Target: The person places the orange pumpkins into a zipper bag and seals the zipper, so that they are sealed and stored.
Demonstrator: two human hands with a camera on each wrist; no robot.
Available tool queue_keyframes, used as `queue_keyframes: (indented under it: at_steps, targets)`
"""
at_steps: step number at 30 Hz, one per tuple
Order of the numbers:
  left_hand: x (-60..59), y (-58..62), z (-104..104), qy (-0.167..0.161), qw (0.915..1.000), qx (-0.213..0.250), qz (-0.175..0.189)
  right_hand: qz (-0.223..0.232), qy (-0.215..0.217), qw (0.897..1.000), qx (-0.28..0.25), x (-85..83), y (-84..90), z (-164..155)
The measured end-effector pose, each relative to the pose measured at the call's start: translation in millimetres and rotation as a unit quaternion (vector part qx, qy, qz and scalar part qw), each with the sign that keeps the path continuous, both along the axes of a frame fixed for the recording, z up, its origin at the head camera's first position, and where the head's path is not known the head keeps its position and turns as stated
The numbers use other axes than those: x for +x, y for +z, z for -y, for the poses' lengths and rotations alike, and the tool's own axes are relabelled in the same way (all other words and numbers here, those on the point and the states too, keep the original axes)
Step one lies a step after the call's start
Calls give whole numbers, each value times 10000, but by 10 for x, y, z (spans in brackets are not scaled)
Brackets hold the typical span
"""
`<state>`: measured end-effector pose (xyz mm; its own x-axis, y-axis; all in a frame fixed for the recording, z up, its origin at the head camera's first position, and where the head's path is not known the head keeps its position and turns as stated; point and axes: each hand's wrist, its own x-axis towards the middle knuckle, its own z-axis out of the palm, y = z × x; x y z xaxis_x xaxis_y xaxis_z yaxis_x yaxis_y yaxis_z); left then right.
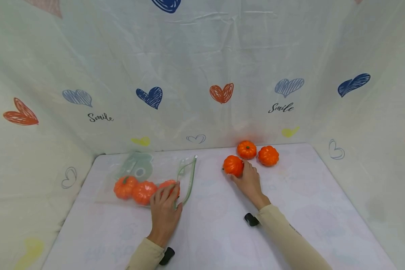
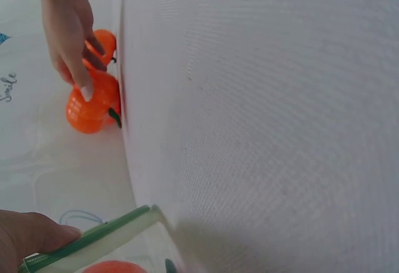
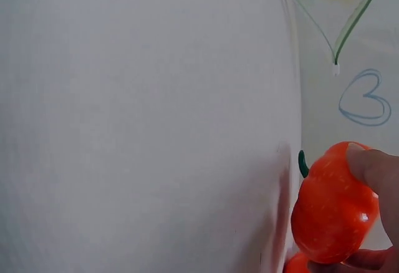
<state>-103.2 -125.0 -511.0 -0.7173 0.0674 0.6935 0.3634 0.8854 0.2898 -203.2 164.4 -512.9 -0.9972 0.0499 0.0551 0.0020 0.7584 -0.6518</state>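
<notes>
My right hand [image 1: 249, 183] grips a small orange toy pumpkin [image 1: 233, 165] with a green stem. In the right wrist view, the thumb lies on top of this pumpkin [image 3: 336, 204] and fingers reach beneath it. Two more pumpkins, one with its stem up [image 1: 246, 150] and one beside it [image 1: 268, 156], sit just behind that hand. My left hand [image 1: 165, 213] holds the mouth edge of a clear zip bag [image 1: 168, 165], its thumb by the green zip strip [image 2: 87, 239]. Inside the bag lie three pumpkins, the nearest [image 1: 168, 184] partly hidden by the fingers.
A white cloth covers the table [image 1: 216, 232]. Behind it and at both sides hangs a pale curtain [image 1: 189, 56] printed with hearts. Black wrist devices [image 1: 251, 219] show beside both sleeves. A pale green print [image 1: 135, 167] shows on the bag.
</notes>
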Motion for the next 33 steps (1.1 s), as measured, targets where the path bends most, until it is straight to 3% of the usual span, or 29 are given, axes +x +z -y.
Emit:
queue_keyframes:
  at_steps: [5, 12, 18, 33]
  targets:
    - [10, 7, -1, 9, 10000, 50, 54, -179, 233, 9994, -172, 146, 56, 114]
    - [15, 5, 6, 4, 9999, 61, 90, -818, 724, 9939, -121, 345, 104, 380]
    - [22, 5, 11, -14, 9999, 74, 154, -951, 1133, 9889, -138, 456, 148, 616]
    - [9, 31, 3, -44, 9999, 82, 117, -1069, 1566, 9818, -67, 426, 153, 1054]
